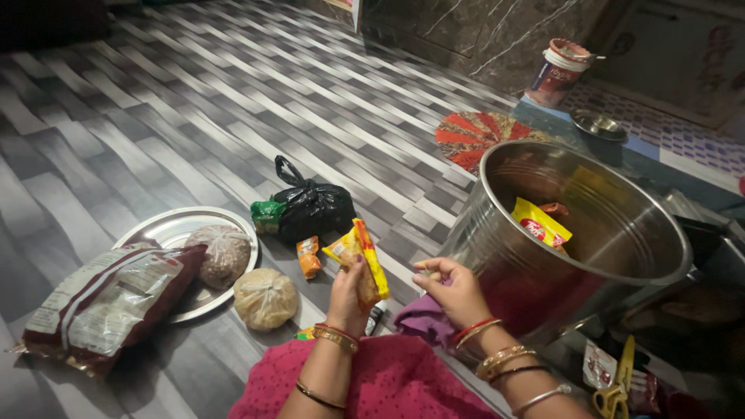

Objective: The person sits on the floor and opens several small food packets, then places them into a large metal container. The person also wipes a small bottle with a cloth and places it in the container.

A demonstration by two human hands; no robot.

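Pinched around a small yellow-and-red snack packet [358, 260] at its lower half: left hand [347, 299], fingers closed on the crinkled foil, packet upright with long axis running near-to-far and tilting slightly left at the top. Loosely curled and holding nothing visible: right hand [452, 289], fingertips drawn together, hovering just right of the packet and almost against the outer wall of a big steel drum [621, 233]. Lying on its side, mouth open toward the near left: that drum, with another yellow packet [541, 223] already inside, resting on the lower wall. From the grip, drum mouth to the right and a little far; right hand nearer to it than left, with the rim edge between packet and interior.

On the striped floor [155, 101], left of the hands: a steel plate [174, 233] carrying a knotted clear bag of grain [225, 254] and part of a large printed sack [105, 299]; a second knotted clear bag [265, 298] just beside the plate; a small orange sachet [308, 256] and a tied black plastic bag [310, 208] farther off. Open floor to the far left, crowded near right, where yellow-handled scissors [617, 388] lie on a low surface. Pink cloth over the lap [388, 384] at the near edge
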